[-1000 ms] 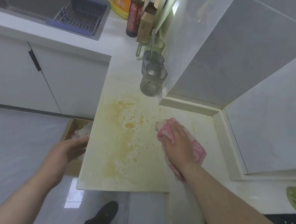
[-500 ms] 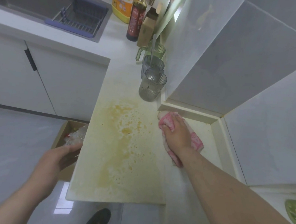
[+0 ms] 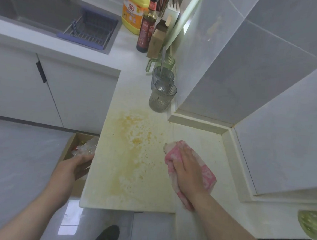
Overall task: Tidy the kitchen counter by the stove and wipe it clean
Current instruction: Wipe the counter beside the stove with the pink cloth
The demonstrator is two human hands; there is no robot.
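Note:
The pale counter (image 3: pixel 195 140) carries a wide yellow-orange stain (image 3: pixel 132 151) across its left half. A pink and white cloth (image 3: pixel 207 174) lies to the right of the stain. My right hand (image 3: pixel 188 169) lies flat on the cloth with straight fingers, pressing it to the counter. My left hand (image 3: pixel 72 167) hangs off the counter's left edge, fingers loosely curled against the edge, above a cardboard box (image 3: pixel 72 146). I cannot make out anything held in it.
The cardboard box on the floor holds crumpled clear plastic (image 3: pixel 85 148). Ribbed grey glasses (image 3: pixel 161 98) and a green cup (image 3: pixel 165 62) stand by the wall, with a dark sauce bottle (image 3: pixel 146 27) and yellow jug (image 3: pixel 133 10) behind. A sink rack (image 3: pixel 90 32) is far left; a green object (image 3: pixel 312 225) lower right.
My right hand has slid the cloth back toward me, away from the wall ledge it reached half a second ago. My left hand stays at the counter's left edge.

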